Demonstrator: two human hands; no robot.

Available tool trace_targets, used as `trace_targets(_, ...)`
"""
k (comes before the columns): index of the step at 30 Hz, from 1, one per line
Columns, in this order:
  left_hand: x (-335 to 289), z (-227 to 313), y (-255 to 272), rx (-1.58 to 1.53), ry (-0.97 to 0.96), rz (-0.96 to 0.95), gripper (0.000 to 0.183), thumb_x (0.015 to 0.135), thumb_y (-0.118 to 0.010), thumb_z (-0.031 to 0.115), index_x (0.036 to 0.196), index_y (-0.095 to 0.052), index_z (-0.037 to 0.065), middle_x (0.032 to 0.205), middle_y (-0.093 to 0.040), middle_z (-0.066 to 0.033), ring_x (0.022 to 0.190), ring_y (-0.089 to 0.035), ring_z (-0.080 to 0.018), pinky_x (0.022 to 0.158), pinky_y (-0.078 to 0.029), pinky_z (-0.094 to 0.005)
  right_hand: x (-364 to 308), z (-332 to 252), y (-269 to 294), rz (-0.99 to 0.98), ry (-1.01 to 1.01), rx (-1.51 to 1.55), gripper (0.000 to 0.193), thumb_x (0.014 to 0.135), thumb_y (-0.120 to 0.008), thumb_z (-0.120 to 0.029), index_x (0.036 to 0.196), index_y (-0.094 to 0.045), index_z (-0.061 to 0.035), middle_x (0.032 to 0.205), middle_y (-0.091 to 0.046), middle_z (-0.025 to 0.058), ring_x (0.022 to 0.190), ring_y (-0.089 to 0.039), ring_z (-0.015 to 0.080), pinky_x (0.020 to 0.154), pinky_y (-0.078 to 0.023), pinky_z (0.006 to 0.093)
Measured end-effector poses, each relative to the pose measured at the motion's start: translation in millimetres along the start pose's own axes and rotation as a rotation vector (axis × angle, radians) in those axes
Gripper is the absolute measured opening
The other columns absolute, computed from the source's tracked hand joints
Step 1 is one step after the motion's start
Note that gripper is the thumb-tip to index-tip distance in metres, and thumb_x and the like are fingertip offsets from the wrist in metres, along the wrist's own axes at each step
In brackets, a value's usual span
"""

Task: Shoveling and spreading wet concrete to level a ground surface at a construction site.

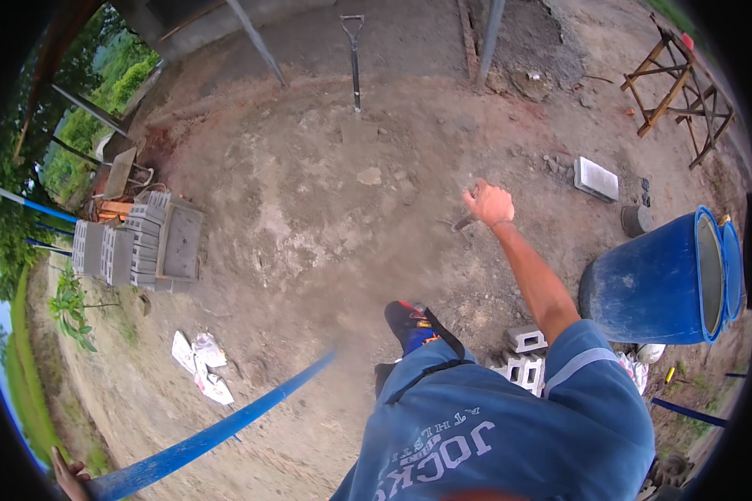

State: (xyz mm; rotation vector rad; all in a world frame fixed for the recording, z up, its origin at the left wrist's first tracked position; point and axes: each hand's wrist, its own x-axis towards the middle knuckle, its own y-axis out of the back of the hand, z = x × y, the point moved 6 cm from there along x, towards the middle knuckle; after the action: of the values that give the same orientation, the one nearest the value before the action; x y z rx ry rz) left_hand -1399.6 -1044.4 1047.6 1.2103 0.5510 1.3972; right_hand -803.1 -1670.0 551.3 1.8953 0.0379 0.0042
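Note:
My right hand [489, 203] is stretched out over the ground with its fingers curled closed. A short grey-brown piece [463, 223] shows just under it, too blurred to name; whether the hand holds it is unclear. At the lower left rim my left hand [71, 476] is partly cut off, its fingers at a long blue pole [226, 427] that slants in toward my feet. Before me spreads a wide patch of grey-brown sandy material [309, 184]. A shovel [355, 67] stands upright at its far side, handle up and blade at the ground.
Blue drums [643, 280] stand at right, beside a small dark bucket [636, 220] and a pale block [596, 179]. Hollow blocks [525, 371] lie by my right side; more blocks [117, 250] are stacked at left. Wooden trestle [673, 92] far right; torn white bags [200, 363] near left.

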Motion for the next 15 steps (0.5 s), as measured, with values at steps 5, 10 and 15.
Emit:
trace_targets(5,52,-63,-7,-0.153,-0.013,0.02,0.053,0.09,-0.044,0.045,0.118,-0.05,0.001,0.071,-0.055,-0.0109,0.051,-0.049,-0.0188,0.046,-0.039,-0.0302,3,2,-2,0.018,0.015,-0.037,0.034,0.079,-0.054,-0.04,0.087,-0.062,-0.0082,0.078,-0.066,0.0133,0.073,-0.064,0.0319,0.068,-0.05,0.0414)
trace_targets(10,66,-72,-13,-0.194,-0.047,0.024,0.045,0.09,-0.045,0.041,0.117,-0.051,0.006,0.069,-0.05,-0.0066,0.048,-0.045,-0.0152,0.043,-0.035,-0.0278,1,0,-10,0.033,0.032,-0.005,0.032,0.078,-0.055,-0.039,0.086,-0.062,-0.009,0.079,-0.066,0.0133,0.074,-0.064,0.0321,0.069,-0.051,0.0415)
trace_targets(15,62,-72,-17,-0.07,-0.073,-0.072,0.041,0.091,-0.043,0.036,0.117,-0.052,0.006,0.083,-0.052,-0.0071,0.067,-0.048,-0.0161,0.059,-0.038,-0.0292,-4,-4,-8,0.049,0.017,0.018,0.034,0.077,-0.056,-0.04,0.085,-0.062,-0.0079,0.078,-0.066,0.0124,0.074,-0.064,0.0321,0.07,-0.051,0.0416)
